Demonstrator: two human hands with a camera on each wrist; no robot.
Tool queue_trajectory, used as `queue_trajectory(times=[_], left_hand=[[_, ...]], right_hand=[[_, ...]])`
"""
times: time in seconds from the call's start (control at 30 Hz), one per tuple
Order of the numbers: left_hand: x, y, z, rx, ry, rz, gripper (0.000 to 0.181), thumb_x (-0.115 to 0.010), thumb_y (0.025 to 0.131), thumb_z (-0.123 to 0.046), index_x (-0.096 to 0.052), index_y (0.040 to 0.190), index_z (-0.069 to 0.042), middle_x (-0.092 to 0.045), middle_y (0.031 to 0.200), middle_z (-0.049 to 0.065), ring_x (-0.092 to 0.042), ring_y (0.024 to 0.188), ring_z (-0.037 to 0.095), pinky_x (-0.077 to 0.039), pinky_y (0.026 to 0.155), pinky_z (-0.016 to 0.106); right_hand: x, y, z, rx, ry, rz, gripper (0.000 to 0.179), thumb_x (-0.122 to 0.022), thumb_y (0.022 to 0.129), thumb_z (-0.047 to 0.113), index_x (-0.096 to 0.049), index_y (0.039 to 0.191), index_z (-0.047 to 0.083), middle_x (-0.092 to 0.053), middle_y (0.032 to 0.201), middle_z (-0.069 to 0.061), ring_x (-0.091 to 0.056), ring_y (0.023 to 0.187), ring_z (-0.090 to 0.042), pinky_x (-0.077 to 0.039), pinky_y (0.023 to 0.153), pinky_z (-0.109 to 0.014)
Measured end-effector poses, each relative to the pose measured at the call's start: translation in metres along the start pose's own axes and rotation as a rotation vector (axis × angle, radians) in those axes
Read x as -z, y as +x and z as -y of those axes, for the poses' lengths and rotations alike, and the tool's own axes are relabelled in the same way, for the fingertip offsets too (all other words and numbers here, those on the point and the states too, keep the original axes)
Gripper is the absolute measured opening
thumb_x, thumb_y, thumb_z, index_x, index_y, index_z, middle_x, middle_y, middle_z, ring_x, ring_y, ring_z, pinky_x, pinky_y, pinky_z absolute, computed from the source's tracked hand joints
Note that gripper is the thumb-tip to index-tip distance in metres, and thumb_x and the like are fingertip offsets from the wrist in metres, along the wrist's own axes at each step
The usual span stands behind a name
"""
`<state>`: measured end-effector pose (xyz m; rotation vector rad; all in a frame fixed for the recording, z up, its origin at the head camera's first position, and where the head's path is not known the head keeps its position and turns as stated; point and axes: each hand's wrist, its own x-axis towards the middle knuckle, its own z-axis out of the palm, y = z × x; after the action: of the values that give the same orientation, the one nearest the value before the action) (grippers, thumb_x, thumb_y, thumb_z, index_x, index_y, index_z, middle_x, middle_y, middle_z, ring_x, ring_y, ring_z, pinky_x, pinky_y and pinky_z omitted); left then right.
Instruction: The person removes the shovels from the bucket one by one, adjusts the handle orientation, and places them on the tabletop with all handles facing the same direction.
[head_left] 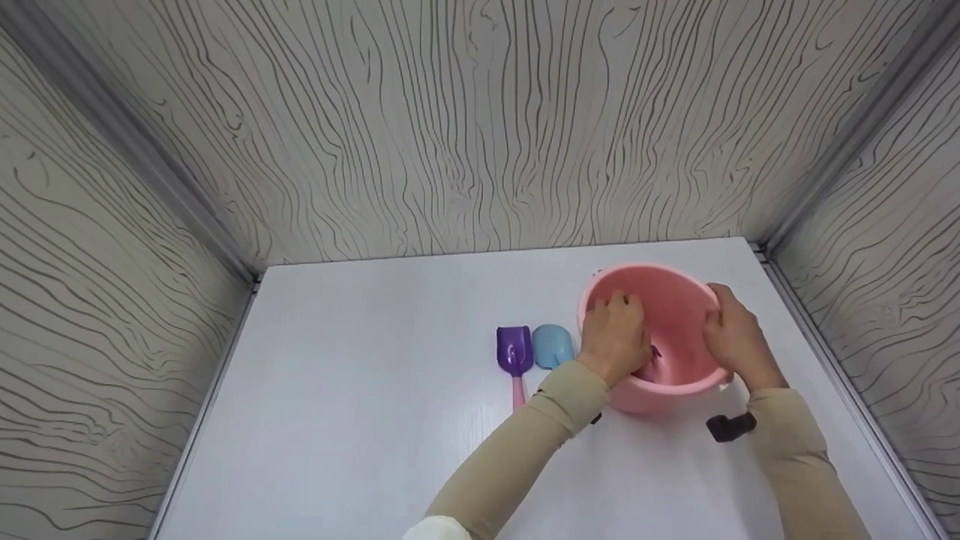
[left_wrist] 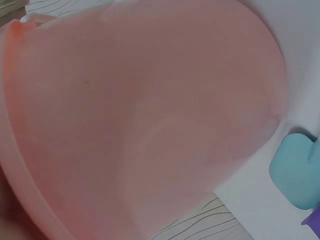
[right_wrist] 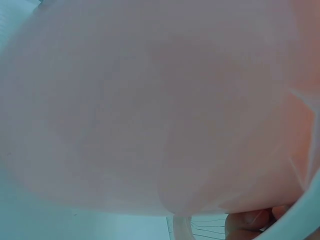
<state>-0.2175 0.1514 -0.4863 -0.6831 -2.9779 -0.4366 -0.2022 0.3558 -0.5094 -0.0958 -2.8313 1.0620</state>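
Observation:
A pink bucket (head_left: pixel 682 300) stands on the right half of the white table, its mouth tipped toward the head camera. My left hand (head_left: pixel 616 334) reaches over the near-left rim into the bucket, and its fingertips are hidden inside. A small purple thing (head_left: pixel 655 352) shows beside that hand in the bucket; whether the fingers hold it I cannot tell. With my right hand (head_left: pixel 739 341) I grip the bucket's right rim, thumb inside and fingers around the outside. The bucket's outer wall (left_wrist: pixel 150 110) fills most of the left wrist view, and the same wall (right_wrist: pixel 150 110) covers the right wrist view.
Left of the bucket lie a purple toy shovel (head_left: pixel 514 351) with a pink handle and a light blue shovel (head_left: pixel 553 345), partly covered by my left forearm. Wood-patterned panels (head_left: pixel 450 135) enclose the white table (head_left: pixel 337 375) at the back and both sides.

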Motion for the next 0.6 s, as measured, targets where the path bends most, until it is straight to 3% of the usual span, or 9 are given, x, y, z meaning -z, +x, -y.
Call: queue_trajectory(times=[0.07, 0.2, 0.33, 0.47, 0.6], left_hand=[[0.001, 0.003, -0.004, 0.045, 0.035, 0.052, 0.033, -0.073, 0.100, -0.035, -0.067, 0.127, -0.017, -0.066, 0.113, -0.002, -0.059, 0.095, 0.015, -0.056, 0.087, 0.029], [-0.002, 0.008, -0.016, 0.109, 0.189, 0.143, 0.030, -0.075, 0.098, -0.042, -0.073, 0.120, -0.023, -0.069, 0.101, -0.005, -0.064, 0.084, 0.015, -0.059, 0.075, 0.029], [-0.012, 0.013, -0.028, 0.158, 0.321, 0.209, 0.026, -0.073, 0.097, -0.047, -0.076, 0.116, -0.029, -0.071, 0.093, -0.008, -0.069, 0.079, 0.011, -0.061, 0.071, 0.029], [-0.020, 0.020, -0.033, 0.205, 0.387, 0.253, 0.027, -0.072, 0.098, -0.050, -0.076, 0.117, -0.031, -0.071, 0.094, -0.008, -0.069, 0.083, 0.009, -0.061, 0.073, 0.029], [-0.024, 0.023, -0.033, 0.180, 0.398, 0.250, 0.032, -0.071, 0.098, -0.053, -0.074, 0.121, -0.031, -0.071, 0.099, -0.008, -0.068, 0.085, 0.011, -0.062, 0.076, 0.030]], right_hand=[[-0.001, 0.001, 0.001, 0.004, 0.002, 0.006, 0.047, -0.033, 0.111, 0.009, -0.036, 0.155, -0.007, -0.053, 0.141, -0.044, -0.064, 0.112, -0.056, -0.052, 0.092, -0.069], [0.000, 0.000, 0.002, 0.011, 0.007, 0.008, 0.046, -0.033, 0.111, 0.008, -0.037, 0.154, -0.008, -0.053, 0.141, -0.044, -0.063, 0.114, -0.057, -0.050, 0.094, -0.071], [0.001, -0.001, 0.001, 0.010, -0.007, -0.010, 0.045, -0.033, 0.111, 0.007, -0.038, 0.153, -0.008, -0.054, 0.140, -0.044, -0.063, 0.114, -0.057, -0.049, 0.095, -0.071], [0.002, 0.000, 0.000, 0.025, -0.021, -0.019, 0.045, -0.033, 0.110, 0.006, -0.039, 0.152, -0.009, -0.055, 0.139, -0.044, -0.063, 0.112, -0.057, -0.049, 0.094, -0.071], [0.004, 0.001, -0.002, 0.021, -0.022, -0.015, 0.046, -0.033, 0.110, 0.006, -0.038, 0.152, -0.009, -0.054, 0.139, -0.045, -0.063, 0.111, -0.057, -0.049, 0.093, -0.071]])
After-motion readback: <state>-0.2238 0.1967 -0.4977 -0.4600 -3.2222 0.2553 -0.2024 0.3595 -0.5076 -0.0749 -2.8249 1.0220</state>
